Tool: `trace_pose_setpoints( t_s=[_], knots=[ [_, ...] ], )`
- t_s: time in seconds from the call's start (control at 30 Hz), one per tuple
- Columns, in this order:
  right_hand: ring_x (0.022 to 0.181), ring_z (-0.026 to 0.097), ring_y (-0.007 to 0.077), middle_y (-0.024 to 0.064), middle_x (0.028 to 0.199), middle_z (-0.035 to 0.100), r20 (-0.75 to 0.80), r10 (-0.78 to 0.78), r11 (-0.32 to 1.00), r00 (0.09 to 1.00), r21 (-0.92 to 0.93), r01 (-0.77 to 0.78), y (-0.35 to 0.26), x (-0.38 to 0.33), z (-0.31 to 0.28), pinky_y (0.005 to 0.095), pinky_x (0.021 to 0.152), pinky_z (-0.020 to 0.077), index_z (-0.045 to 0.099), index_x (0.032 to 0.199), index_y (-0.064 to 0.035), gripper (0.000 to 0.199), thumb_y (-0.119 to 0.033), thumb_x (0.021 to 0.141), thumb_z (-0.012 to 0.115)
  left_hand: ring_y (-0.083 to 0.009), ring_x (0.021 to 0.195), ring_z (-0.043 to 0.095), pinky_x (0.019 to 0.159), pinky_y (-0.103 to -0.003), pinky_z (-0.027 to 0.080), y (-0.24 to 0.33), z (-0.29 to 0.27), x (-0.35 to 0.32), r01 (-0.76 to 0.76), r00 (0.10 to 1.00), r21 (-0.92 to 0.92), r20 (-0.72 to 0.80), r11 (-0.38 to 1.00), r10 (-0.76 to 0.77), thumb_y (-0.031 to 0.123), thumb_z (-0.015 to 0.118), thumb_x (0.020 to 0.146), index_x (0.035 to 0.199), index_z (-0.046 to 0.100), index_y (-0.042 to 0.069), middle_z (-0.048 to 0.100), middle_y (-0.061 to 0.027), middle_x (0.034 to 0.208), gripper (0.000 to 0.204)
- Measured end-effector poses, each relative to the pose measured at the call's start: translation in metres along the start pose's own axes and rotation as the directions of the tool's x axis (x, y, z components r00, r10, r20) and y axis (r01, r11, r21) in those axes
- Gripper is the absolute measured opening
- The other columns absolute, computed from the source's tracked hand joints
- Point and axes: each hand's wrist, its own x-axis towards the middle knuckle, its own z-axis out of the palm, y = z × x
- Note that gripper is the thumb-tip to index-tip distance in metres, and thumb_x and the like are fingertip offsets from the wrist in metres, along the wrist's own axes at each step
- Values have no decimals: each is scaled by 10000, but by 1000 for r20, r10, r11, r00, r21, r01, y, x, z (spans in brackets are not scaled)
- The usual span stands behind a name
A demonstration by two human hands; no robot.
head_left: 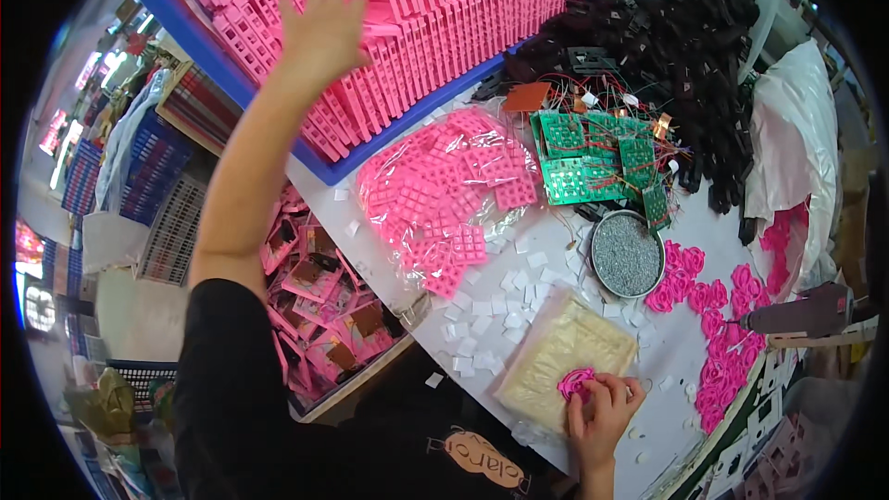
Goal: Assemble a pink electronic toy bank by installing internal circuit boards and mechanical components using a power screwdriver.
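Left hand [319, 32], at 11 o'clock, reaches with fingers spread and flat onto the rows of pink plastic frames [435, 18] packed upright in a blue tray [185, 23]; it grasps nothing. Right hand [604, 407], at 5 o'clock, pinches a small pink moulded part [574, 381] against a cream foam pad [565, 352]. At centre, a clear plastic bag [444, 194] of pink grid pieces lies on the white tabletop [667, 352], with small white paper squares [500, 301] scattered beside it. At 2 o'clock: green circuit boards [593, 157] with red wires, then a heap of black parts [676, 46]. A round metal tin [627, 255] of grey granules stands just beside loose pink parts [722, 333]. At 8 o'clock, below the table edge, a bin of pink assemblies [324, 296].
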Motion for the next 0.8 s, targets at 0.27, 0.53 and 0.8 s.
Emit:
trace_pose_setpoints(
  t_s=[0.27, 0.53, 0.8],
  knots=[
    [1130, 448, 384, 116, 1064, 631, -19, -22, 999, 1000, 49, 23, -2, 5, -2, 480, 977, 385, 672, 988, -78, 276, -79, 725, 755, -240, 894, 677, 788, -362, 519, -60, -76, -23, -82, 983, -460, -181, 884, -3, 212, 580, 986, 1217, 672, 34, 701, -117, 931, 305],
    [917, 599, 300, 164, 1084, 641, -24, -11, 789, 1000, 614, 23, -56, 30, -20, 386, 842, 481, 659, 1111, -22, 381, -65, 750, 770, -42, 733, 533, 640, -211, 429, 99, -107, -126, 252, 963, -960, 237, -121, 130, 148, 611, 1004, 1187, 655, -18, 586, 46, 822, 250],
    [1145, 623, 249, 130, 1282, 621, 155, 313, 136, 937, 969, -206, -57, 19, -10, 382, 1046, 465, 344, 1517, -21, 680, -105, 927, 672, -382, 1026, 607, 838, -478, 493, 209, -163, -245, -103, 733, -978, -200, -184, 650, 91, 760, 778, 1201, 619, 8, 620, -192, 1131, 454]
  ],
)
